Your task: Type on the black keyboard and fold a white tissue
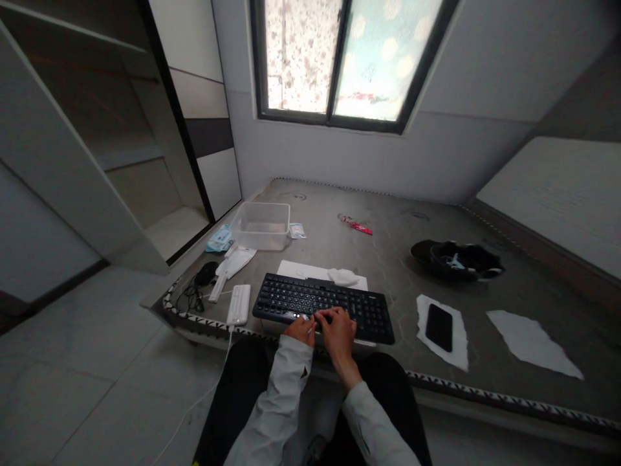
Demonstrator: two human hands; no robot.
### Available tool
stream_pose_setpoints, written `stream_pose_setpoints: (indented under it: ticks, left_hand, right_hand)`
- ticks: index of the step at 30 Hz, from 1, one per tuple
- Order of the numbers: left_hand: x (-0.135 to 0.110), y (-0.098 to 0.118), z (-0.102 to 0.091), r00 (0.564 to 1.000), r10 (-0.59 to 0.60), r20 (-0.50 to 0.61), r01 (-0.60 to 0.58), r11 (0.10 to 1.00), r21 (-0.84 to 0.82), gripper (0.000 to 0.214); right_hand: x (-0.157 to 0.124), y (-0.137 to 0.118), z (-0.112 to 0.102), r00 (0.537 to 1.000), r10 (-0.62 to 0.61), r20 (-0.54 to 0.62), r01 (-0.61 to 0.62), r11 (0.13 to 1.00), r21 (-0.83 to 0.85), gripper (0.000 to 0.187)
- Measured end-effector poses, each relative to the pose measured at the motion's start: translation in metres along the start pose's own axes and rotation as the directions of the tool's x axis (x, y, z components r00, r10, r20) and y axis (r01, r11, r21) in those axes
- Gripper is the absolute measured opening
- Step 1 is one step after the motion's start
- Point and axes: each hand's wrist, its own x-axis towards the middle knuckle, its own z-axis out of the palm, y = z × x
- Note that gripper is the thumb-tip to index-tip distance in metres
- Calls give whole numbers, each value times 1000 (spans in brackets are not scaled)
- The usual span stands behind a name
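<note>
Head view shows a flat black plastic keyboard (324, 308) near the front edge of a grey mattress-like platform (388, 252). Both hands rest on its near edge: left hand (301, 329) with fingers curled, pinching something small and pale I cannot identify; right hand (338, 331) spread loosely over the keys. Just left of the keyboard lies a white power strip (239, 304); well right, a black phone (439, 327) on white paper (456, 353).
</note>
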Motion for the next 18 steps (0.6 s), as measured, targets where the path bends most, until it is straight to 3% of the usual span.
stream_pose_setpoints:
  ticks: [3,8,18]
  left_hand:
    - [1,-3,-3,998,68,4,-68,995,76,32]
    - [7,-5,0,996,71,56,-77,991,109,28]
    - [1,-1,8,998,48,-37,-44,994,105,26]
  right_hand:
    - [1,-3,-2,1000,11,-11,-11,1000,5,20]
    - [2,-5,0,998,58,-28,-56,997,51,17]
    - [1,-8,0,995,88,-42,-85,993,77,15]
